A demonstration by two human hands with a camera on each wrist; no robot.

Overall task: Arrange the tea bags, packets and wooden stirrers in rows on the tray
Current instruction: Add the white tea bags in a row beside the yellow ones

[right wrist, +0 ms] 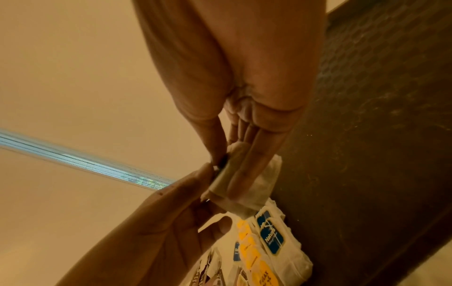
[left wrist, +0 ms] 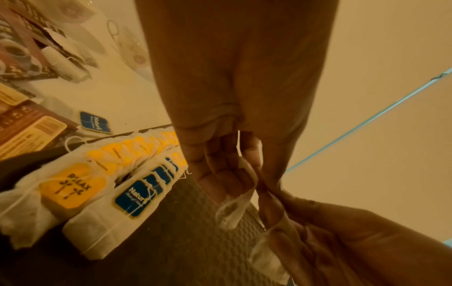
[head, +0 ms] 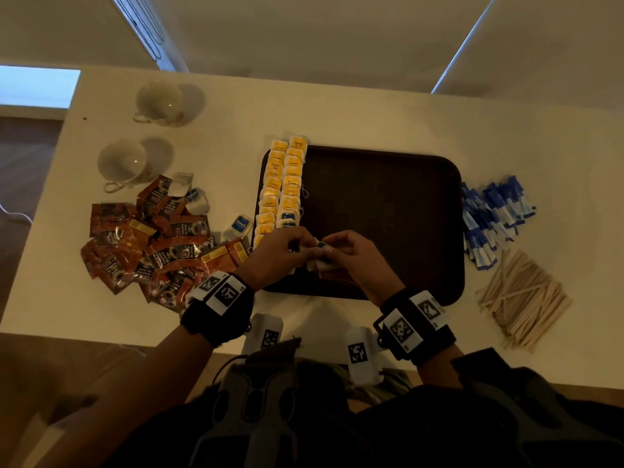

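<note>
A dark brown tray lies in the middle of the table. Two rows of tea bags run along its left side, mostly yellow-tagged, with blue-tagged ones at the near end of the right row. Above the tray's near-left part, my left hand and right hand meet. Both pinch white tea bags. In the left wrist view my left fingers hold one bag. In the right wrist view my right hand pinches a bag with a blue tag.
A pile of brown coffee packets lies left of the tray, with loose tea bags beside it. Two cups stand at the back left. Blue sugar sticks and wooden stirrers lie to the tray's right.
</note>
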